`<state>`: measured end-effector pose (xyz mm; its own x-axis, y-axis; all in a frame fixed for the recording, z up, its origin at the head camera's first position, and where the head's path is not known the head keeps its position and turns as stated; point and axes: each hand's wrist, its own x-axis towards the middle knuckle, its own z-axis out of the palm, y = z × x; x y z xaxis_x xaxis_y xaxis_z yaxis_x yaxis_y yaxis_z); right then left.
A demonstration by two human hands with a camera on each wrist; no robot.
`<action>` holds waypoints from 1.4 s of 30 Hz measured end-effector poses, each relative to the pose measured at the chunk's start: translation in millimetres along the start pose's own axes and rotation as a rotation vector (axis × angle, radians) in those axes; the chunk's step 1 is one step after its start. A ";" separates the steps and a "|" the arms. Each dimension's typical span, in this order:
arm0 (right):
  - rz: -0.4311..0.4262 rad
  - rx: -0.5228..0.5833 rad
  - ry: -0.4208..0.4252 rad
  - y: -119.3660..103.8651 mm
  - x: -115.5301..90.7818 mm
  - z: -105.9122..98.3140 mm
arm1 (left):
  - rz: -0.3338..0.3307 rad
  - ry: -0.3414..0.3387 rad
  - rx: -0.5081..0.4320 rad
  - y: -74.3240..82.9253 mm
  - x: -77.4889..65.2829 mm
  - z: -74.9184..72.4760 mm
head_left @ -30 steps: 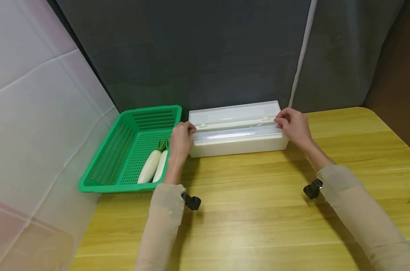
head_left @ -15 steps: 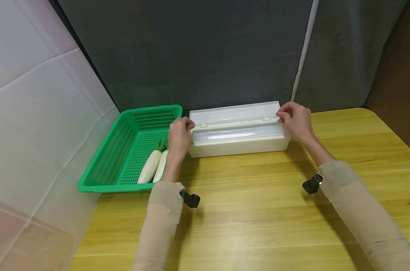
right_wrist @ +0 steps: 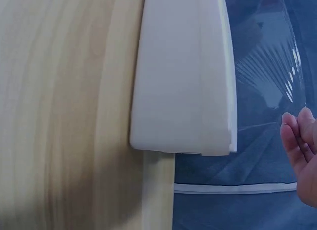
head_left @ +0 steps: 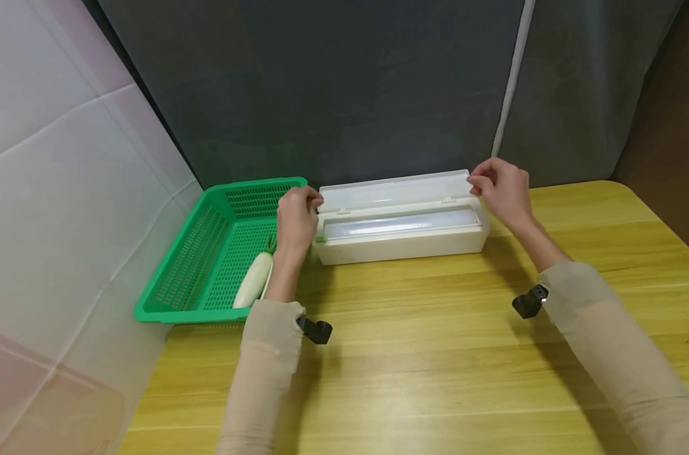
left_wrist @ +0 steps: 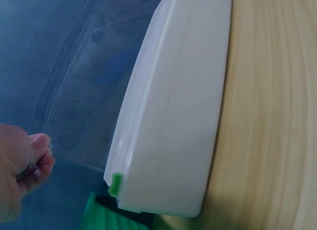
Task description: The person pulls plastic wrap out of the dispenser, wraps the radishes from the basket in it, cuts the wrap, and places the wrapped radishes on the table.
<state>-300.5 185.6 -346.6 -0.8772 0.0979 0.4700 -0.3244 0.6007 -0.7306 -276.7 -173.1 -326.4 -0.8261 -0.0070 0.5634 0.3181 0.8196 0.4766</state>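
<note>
A white cling film dispenser [head_left: 401, 247] stands at the back of the table, its lid [head_left: 390, 189] tilted back and a roll inside. Clear film [left_wrist: 84, 106] stretches up from it between both hands. My left hand [head_left: 296, 220] pinches one corner above the box's left end, beside the green basket. The right hand [head_left: 504, 193] pinches the other corner above the right end. In the right wrist view, the film [right_wrist: 272, 66] shows creases fanning out from those fingertips. A small green tab [left_wrist: 116, 184] sits on the dispenser's left edge.
A green plastic basket [head_left: 168, 278] stands left of the dispenser. It holds white radishes [head_left: 253, 280] with green tops, one mostly hidden by my left wrist. A dark curtain [head_left: 322, 95] hangs behind the wooden table [head_left: 413, 354].
Both hands have risen away from the dispenser and moved slightly apart, drawing film up off it. The roll and green tab now show more plainly. The box has stayed in place.
</note>
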 end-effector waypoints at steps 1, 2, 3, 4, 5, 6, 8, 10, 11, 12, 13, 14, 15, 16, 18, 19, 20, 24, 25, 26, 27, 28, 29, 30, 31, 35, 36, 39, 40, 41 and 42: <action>-0.003 0.003 0.001 -1.2 1.0 -0.8 | 0.001 0.002 0.001 1.0 0.7 -1.5; -0.002 0.009 0.000 -2.4 1.9 -1.6 | 0.001 0.003 0.002 2.1 1.3 -3.0; -0.004 0.012 0.002 -3.4 2.7 -2.3 | 0.003 0.004 0.001 3.2 1.7 -4.5; -0.006 0.012 0.004 -4.5 3.6 -3.1 | 0.004 0.005 -0.002 4.2 2.3 -5.9; -0.006 0.013 0.007 -5.6 4.5 -3.8 | 0.007 0.006 -0.002 4.8 3.3 -6.9; -0.007 0.014 0.009 -6.9 5.2 -4.6 | 0.009 0.006 -0.001 5.4 4.3 -7.9; -0.007 0.018 0.017 -8.7 6.7 -6.0 | 0.016 0.010 0.003 6.6 6.5 -10.1; -0.017 0.020 0.028 -10.9 7.9 -7.3 | 0.023 0.016 0.012 7.4 8.8 -11.9; -0.020 0.021 0.032 -12.0 8.4 -7.9 | 0.027 0.017 0.017 7.7 9.8 -13.0; -0.026 0.025 0.035 -12.7 9.1 -8.4 | 0.029 0.018 0.017 8.4 10.6 -14.3; -0.033 0.028 0.040 -13.6 9.8 -9.1 | 0.032 0.019 0.017 8.9 11.4 -15.4; -0.042 0.033 0.046 -14.8 10.6 -9.6 | 0.031 0.020 0.016 9.5 12.1 -16.8; -0.052 0.036 0.051 -16.3 11.1 -10.2 | 0.032 0.019 0.015 10.0 12.7 -18.1; -0.061 0.040 0.056 -17.5 11.7 -10.9 | 0.034 0.019 0.011 10.7 13.4 -19.3; -0.078 0.042 0.069 -19.7 13.2 -12.3 | 0.039 0.021 0.005 12.4 15.0 -21.8; -0.083 0.040 0.075 -21.2 13.8 -13.2 | 0.042 0.023 0.005 13.4 15.7 -23.1; -0.085 0.040 0.079 -22.3 14.6 -13.9 | 0.044 0.026 0.005 14.4 16.5 -24.4; -0.068 0.029 0.082 -26.9 17.7 -17.6 | 0.053 0.043 0.006 18.0 20.0 -28.5; -0.061 0.028 0.085 -28.1 18.7 -18.5 | 0.056 0.046 0.005 19.0 20.8 -29.5; -0.054 0.029 0.089 -29.3 19.6 -19.6 | 0.060 0.049 0.002 19.9 21.9 -30.4; -0.049 0.029 0.094 -30.7 20.4 -20.7 | 0.064 0.054 -0.001 20.8 23.0 -31.2; -0.047 0.028 0.100 -32.0 21.3 -21.8 | 0.067 0.059 -0.006 21.9 24.1 -32.1; -0.045 0.029 0.106 -33.3 22.1 -23.1 | 0.070 0.065 -0.010 23.0 25.2 -33.0; -0.045 0.030 0.111 -34.6 22.8 -24.2 | 0.074 0.070 -0.014 24.1 26.3 -34.0; -0.046 0.031 0.115 -35.8 23.5 -25.4 | 0.079 0.076 -0.013 25.2 27.3 -35.2; -0.054 0.026 0.131 -40.4 26.8 -30.1 | 0.090 0.105 -0.011 28.8 31.4 -39.0; -0.056 0.026 0.136 -41.4 27.9 -31.2 | 0.093 0.111 -0.011 29.5 32.3 -39.7; -0.062 0.035 0.150 -44.2 31.1 -34.8 | 0.106 0.133 -0.019 32.2 34.4 -41.7; -0.065 0.039 0.152 -44.9 32.2 -35.9 | 0.112 0.140 -0.022 33.0 34.9 -42.4; -0.065 0.044 0.155 -45.7 33.4 -37.0 | 0.116 0.147 -0.027 34.0 35.3 -43.2; -0.066 0.047 0.158 -46.4 34.5 -38.0 | 0.121 0.154 -0.033 34.9 35.7 -44.0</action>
<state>-302.2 191.3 -277.7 -0.7881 0.1850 0.5871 -0.3993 0.5724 -0.7162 -274.6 -170.0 -260.0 -0.7009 0.0015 0.7133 0.4283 0.8005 0.4193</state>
